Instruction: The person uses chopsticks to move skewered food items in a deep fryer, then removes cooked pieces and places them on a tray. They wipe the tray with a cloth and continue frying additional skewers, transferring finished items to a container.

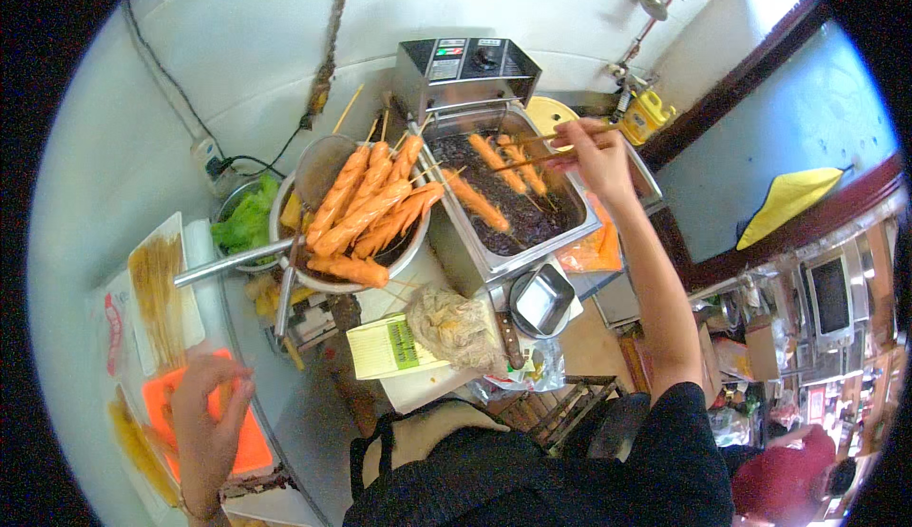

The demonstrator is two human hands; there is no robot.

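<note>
My right hand (591, 156) holds a pair of wooden chopsticks (545, 160) over the oil of a steel deep fryer (456, 220). Three skewered sausages (476, 199) lie in the dark oil, and the chopstick tips are close to two of them. My left hand (210, 413), somewhat blurred, is over an orange plastic tray (249, 441) at the lower left; its fingers are bent, and whether they pinch anything cannot be told. Between the hands, several sausages on sticks (363, 206) are piled on a round metal pot (420, 242), beside a mesh strainer (320, 170).
Bundles of bamboo skewers (157, 285) lie at left, near a bowl of lettuce (249, 217). A knife (509, 342), a rectangular steel container (545, 299) and a crumpled plastic bag (456, 324) sit before the fryer. A yellow jug (645, 117) stands behind. Another person (784, 477) is at lower right.
</note>
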